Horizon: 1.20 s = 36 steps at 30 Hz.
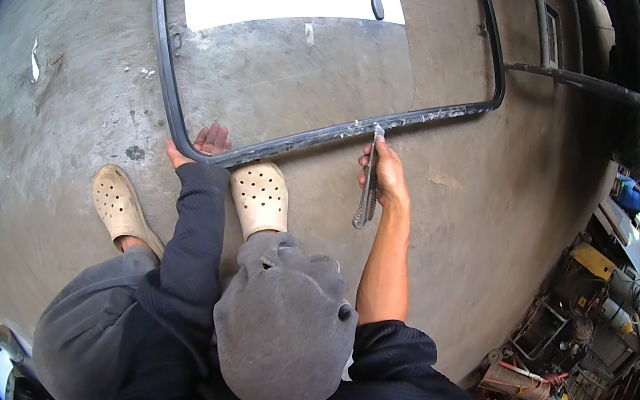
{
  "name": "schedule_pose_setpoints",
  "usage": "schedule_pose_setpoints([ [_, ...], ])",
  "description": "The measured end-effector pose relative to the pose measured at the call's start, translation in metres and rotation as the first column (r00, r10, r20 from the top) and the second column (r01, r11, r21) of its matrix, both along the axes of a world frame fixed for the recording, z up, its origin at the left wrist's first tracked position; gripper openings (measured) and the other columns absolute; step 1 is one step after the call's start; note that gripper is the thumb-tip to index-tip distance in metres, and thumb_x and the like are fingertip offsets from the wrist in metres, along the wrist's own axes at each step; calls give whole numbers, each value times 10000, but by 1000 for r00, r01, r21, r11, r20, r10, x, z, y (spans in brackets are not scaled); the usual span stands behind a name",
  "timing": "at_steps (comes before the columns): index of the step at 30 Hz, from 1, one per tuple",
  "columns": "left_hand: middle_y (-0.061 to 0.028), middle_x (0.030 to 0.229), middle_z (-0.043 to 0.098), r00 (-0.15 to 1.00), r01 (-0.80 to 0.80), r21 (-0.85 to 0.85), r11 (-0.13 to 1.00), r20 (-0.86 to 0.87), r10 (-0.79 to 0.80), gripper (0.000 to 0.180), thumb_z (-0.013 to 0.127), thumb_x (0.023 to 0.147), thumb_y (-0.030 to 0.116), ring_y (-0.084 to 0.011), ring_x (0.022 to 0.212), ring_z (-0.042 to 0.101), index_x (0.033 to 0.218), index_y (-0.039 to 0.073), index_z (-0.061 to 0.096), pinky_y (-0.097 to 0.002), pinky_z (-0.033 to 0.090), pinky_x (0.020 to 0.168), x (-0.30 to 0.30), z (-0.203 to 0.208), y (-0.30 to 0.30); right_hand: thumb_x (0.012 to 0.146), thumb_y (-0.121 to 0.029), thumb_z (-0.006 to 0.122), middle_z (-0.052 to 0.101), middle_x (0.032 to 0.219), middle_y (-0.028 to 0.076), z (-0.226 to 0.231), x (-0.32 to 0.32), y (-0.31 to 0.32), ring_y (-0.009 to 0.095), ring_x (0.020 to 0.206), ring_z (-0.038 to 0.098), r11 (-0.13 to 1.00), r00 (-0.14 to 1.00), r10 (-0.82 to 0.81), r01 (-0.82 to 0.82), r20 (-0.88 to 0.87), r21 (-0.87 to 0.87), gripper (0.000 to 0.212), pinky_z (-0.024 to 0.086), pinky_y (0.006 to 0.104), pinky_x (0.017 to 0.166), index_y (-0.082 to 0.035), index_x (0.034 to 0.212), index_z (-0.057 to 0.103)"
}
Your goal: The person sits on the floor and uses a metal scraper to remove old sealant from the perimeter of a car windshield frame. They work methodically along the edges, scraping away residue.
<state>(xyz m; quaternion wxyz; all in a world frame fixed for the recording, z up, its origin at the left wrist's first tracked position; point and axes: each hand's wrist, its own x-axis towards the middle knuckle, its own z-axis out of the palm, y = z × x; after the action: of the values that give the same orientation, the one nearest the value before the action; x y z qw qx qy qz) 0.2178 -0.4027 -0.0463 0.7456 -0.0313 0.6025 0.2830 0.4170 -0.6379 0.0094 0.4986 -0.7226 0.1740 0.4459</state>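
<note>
While the black-framed window (316, 65) spans the space over the concrete floor (40, 114), its near left corner sits in the left hand (212, 141), which holds it in a loose cup, fingers extended, probably to steady the frame. The right hand (391, 176) is wrapped round a slim grey tool (367, 195), tip at the pale-flecked near rail, likely gripped short for control; its bare forearm reaches forward, beside a beige clog (260, 195).

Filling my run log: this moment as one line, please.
left hand: at corner of black frame | right hand: holds grey tool, tip at frame's near edge
</note>
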Motion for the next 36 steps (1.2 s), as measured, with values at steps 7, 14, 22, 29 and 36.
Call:
schedule_pose_setpoints([
  [7,-201,1114,568,999,-30,-69,997,13,31,771,350,797,739,-368,1033,563,985,4,483,-489,437,883,-8,-16,-13,939,-345,503,531,618,28,-10,-23,9,116,421,492,951,945,70,34,320,-309,351,404,260,367,-39,781,571],
  [14,-172,1149,528,999,-23,-62,998,31,25,724,361,832,661,-336,1073,524,1113,-3,422,-473,411,898,-2,-6,-12,904,-361,529,594,622,126,-11,-33,25,233,529,593,860,932,119,75,342,-505,406,481,358,479,20,823,645],
  [22,-181,1197,492,997,-3,-46,999,71,7,759,349,830,679,-343,1104,507,1151,-7,392,-479,413,891,-3,-7,-14,865,-455,543,617,822,284,-12,-48,26,470,817,586,761,736,502,-125,454,-637,455,460,493,721,-22,919,671],
  [29,-171,1173,517,999,-24,-66,998,39,27,754,336,821,704,-339,1099,515,1100,8,417,-479,419,893,2,-5,-19,848,-501,552,619,819,278,5,-50,32,452,818,600,708,708,565,-154,423,-689,496,460,483,712,-27,912,682],
  [36,-184,1169,544,995,-24,-110,994,92,34,815,294,808,744,-352,1074,548,1083,-5,466,-493,421,916,17,-5,-36,839,-512,563,606,771,284,-20,-7,-3,443,770,595,773,822,383,-34,423,-634,530,444,472,703,6,847,671],
])
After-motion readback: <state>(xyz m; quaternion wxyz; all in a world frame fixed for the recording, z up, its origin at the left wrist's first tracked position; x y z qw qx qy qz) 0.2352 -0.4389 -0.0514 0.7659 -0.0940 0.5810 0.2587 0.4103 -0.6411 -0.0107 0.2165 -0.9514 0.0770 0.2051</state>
